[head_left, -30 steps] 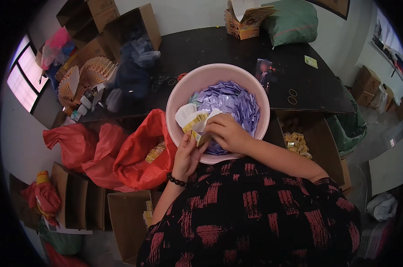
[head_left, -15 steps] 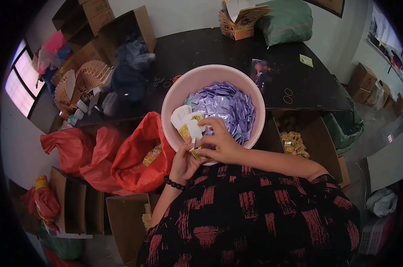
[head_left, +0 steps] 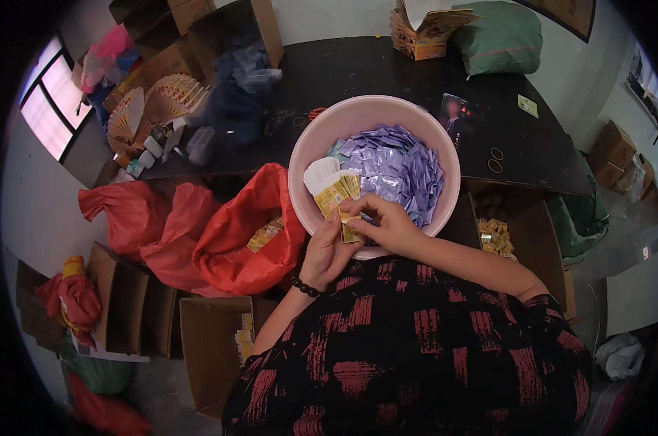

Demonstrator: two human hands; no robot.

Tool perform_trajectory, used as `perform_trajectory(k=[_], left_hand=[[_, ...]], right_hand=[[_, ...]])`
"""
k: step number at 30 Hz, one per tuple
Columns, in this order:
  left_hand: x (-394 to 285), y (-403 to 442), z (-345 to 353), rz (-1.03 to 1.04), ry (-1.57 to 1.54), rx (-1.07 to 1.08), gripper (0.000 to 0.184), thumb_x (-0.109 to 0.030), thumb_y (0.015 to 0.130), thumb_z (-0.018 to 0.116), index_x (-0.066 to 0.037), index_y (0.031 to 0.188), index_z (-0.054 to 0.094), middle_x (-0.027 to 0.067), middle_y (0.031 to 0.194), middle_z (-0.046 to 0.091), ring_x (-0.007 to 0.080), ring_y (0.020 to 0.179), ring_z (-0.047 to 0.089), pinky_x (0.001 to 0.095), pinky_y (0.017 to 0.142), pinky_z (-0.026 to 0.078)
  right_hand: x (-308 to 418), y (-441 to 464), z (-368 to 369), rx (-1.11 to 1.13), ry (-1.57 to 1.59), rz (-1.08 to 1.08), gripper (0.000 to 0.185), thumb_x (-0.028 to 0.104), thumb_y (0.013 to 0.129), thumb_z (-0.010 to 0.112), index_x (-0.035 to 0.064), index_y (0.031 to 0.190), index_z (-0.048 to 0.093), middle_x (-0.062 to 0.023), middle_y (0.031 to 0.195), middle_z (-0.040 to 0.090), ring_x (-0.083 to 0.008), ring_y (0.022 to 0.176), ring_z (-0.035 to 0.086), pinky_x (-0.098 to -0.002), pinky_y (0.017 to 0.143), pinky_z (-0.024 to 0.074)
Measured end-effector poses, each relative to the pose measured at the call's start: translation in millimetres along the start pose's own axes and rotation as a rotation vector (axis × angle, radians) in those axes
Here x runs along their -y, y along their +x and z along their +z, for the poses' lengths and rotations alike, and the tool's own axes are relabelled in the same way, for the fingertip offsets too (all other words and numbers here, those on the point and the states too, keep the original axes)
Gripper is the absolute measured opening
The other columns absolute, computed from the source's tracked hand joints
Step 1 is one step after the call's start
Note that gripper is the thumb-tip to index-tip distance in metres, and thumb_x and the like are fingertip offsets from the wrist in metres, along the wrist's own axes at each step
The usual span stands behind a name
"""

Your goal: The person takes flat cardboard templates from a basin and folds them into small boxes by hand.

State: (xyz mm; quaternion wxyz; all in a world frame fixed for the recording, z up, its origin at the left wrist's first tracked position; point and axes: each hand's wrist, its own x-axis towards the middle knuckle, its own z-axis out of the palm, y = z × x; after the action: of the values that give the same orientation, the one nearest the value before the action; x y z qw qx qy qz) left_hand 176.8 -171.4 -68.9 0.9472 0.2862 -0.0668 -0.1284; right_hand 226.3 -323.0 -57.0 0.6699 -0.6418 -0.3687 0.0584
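My left hand [head_left: 327,249] is closed around a small yellow carton [head_left: 350,232] at the near rim of a pink basin [head_left: 300,156]. The thumb and fingers of my right hand [head_left: 388,224] pinch the top end of that same carton. Just beyond my fingers, a fanned stack of flat yellow cartons [head_left: 334,196] leans in the basin, with white card pieces [head_left: 319,174] behind it. Many purple sachets [head_left: 394,163] fill the rest of the basin. A dark bead bracelet [head_left: 305,286] circles my left wrist.
Left of the basin, an open red bag [head_left: 227,254] contains yellow cartons. More cartons [head_left: 495,237] lie in a box at right. A cardboard box [head_left: 211,327] stands low at left. On the black table [head_left: 329,65] are rubber bands [head_left: 495,160] and a green sack [head_left: 500,40].
The white inside of the carton showed between my hands before; now its yellow outside does, and my right fingers have drawn in to its end. The whole view has shifted.
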Motion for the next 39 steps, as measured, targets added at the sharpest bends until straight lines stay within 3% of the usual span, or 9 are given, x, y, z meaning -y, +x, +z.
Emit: perform_trajectory(k=[8,13,19,22,25,27,28,31,39], left_hand=[[3,1,-4,0.046,0.076,0.012,0.043,-0.028,0.095,0.049,-0.009,0.133,0.039,0.0036,0.123,0.048,0.0127,0.106,0.052,0.0304,0.087,0.047],[2,-3,3,0.074,0.096,-0.088,0.043,-0.03,0.095,0.049,-0.006,0.13,0.04,0.0061,0.12,0.052,0.0142,0.103,0.055,0.0305,0.086,0.049],[-15,-11,-2,0.153,0.199,-0.105,0.034,-0.024,0.096,0.049,-0.005,0.124,0.045,0.0072,0.111,0.057,0.0154,0.093,0.06,0.0286,0.076,0.053],[-46,-13,-10,0.506,0.367,-0.32,0.031,-0.019,0.095,0.051,-0.005,0.122,0.047,0.0067,0.107,0.058,0.0155,0.089,0.061,0.0267,0.071,0.054],[-72,-6,-57,0.628,0.607,-0.514,0.042,-0.025,0.093,0.056,-0.005,0.128,0.045,0.0131,0.122,0.051,0.023,0.104,0.056,0.0313,0.082,0.05],[-76,-2,-84,0.637,1.576,-1.173,0.054,-0.032,0.09,0.059,-0.006,0.133,0.042,0.0188,0.137,0.037,0.0314,0.12,0.044,0.0381,0.097,0.04],[-74,-4,-92,0.62,1.627,-1.158,0.058,-0.036,0.088,0.06,-0.007,0.135,0.041,0.022,0.144,0.025,0.0338,0.128,0.034,0.0407,0.105,0.03],[-62,2,-81,0.548,1.442,-0.729,0.054,-0.035,0.09,0.058,-0.005,0.133,0.043,0.0235,0.139,0.033,0.0326,0.126,0.037,0.0395,0.103,0.032],[-38,11,-71,0.547,1.468,-0.471,0.051,-0.01,0.09,0.049,0.005,0.135,0.03,0.0241,0.127,0.047,0.0327,0.119,0.047,0.0358,0.099,0.037]], right_hand=[[9,3,-6,-0.025,0.118,0.166,0.019,0.007,0.086,0.062,-0.0009,0.103,0.063,-0.0097,0.105,0.064,-0.0155,0.097,0.061,-0.0283,0.088,0.0462],[10,3,-6,0.074,-0.478,-0.342,0.021,0.008,0.085,0.06,-0.0009,0.104,0.062,-0.015,0.109,0.062,-0.0284,0.099,0.061,-0.0356,0.09,0.0459],[15,12,-2,0.08,-0.466,-0.349,0.027,0.013,0.081,0.065,-0.0007,0.103,0.059,-0.0179,0.111,0.058,-0.0332,0.102,0.057,-0.0384,0.09,0.0439],[3,35,-5,-0.197,-0.629,-0.031,0.037,0.018,0.077,0.069,-0.0012,0.106,0.055,-0.0201,0.111,0.056,-0.0338,0.102,0.056,-0.0388,0.087,0.0447],[-26,51,-5,-0.212,-0.643,0.086,0.039,0.016,0.075,0.07,-0.0019,0.105,0.053,-0.0212,0.1,0.06,-0.0353,0.092,0.059,-0.0405,0.078,0.047],[-39,57,-4,-0.198,-0.56,0.211,0.029,0.011,0.074,0.069,-0.0026,0.095,0.056,-0.0196,0.087,0.064,-0.0351,0.078,0.062,-0.0402,0.071,0.0484],[-46,59,-6,-0.214,-0.561,0.208,0.029,0.011,0.074,0.069,-0.0026,0.095,0.056,-0.0196,0.087,0.064,-0.0351,0.078,0.062,-0.0402,0.071,0.0484],[-51,57,-6,-0.244,-0.372,0.216,0.016,0.009,0.076,0.067,-0.0019,0.083,0.057,-0.0156,0.075,0.064,-0.0267,0.068,0.064,-0.0365,0.062,0.0492],[-53,49,-7,-0.299,-0.353,0.138,0.014,0.008,0.082,0.064,-0.0012,0.087,0.055,-0.0075,0.071,0.059,-0.0134,0.064,0.057,-0.0275,0.059,0.0472]])
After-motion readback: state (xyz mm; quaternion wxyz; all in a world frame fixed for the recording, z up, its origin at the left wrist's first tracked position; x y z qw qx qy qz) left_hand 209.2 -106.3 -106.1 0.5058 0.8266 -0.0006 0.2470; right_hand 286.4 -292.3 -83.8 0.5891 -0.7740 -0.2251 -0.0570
